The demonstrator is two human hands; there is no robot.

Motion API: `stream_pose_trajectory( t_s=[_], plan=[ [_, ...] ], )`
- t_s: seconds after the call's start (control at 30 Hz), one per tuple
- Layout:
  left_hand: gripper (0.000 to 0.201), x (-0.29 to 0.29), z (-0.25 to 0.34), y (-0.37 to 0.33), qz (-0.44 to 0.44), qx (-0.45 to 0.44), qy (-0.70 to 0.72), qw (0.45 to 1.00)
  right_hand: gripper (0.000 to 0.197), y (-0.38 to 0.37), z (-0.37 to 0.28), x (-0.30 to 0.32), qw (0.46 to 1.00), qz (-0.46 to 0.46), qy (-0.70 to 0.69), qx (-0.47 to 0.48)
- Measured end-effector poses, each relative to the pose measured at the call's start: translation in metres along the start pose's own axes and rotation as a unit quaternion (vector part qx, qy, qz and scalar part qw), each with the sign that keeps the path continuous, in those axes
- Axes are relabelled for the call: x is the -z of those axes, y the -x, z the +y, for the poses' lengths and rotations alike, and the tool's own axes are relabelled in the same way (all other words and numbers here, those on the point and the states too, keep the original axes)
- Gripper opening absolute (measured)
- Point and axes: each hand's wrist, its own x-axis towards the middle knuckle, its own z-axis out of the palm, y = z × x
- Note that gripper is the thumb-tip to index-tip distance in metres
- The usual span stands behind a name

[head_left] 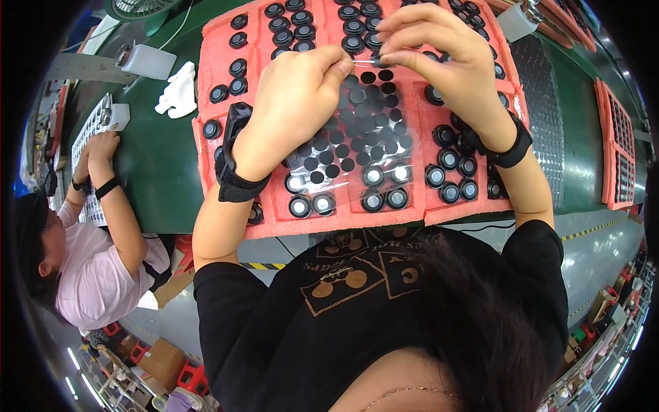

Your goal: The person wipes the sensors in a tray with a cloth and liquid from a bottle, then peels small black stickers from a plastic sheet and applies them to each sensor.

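While the left hand (302,86) pinches a thin pale sliver (363,62) between thumb and forefinger, the right hand (446,58) holds its own thumb and forefinger close together near the sliver's right end, the other fingers loosely curved; whether those tips grip anything small, I cannot tell. Judging by the clear sheet (353,184) on the near side of both hands, the work looks partway along: many black dots (347,165) are on the plastic, so plenty seems left, while bare plastic shows along its near edge. Which round black parts (448,159) are finished is hard to say; those at the near edge, under or beside the sheet, show bright silvery middles, and others on the left and right show greyer ones. As for the grip, the sliver spans the gap between the hands, touching the left fingertips, above the far end of the sheet. The sheet lies over the pink foam tray (357,221), and its farthest dots sit just to the near side of the fingertips.
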Motion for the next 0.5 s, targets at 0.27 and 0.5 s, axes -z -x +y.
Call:
stream_pose_trajectory(
  t_s=[0.27, 0.5],
  plan=[
    [0.017, 0.0006, 0.0016, 0.0003, 0.004, 0.006, -0.022, 1.0, 0.031, 0.0059, 0.005, -0.0021, 0.985, -0.032, -0.073, -0.15],
    [0.017, 0.0003, -0.0008, -0.0002, 0.004, 0.013, -0.003, 1.0, 0.034, 0.0026, -0.001, -0.0046, 0.987, -0.03, -0.049, -0.148]
  ],
)
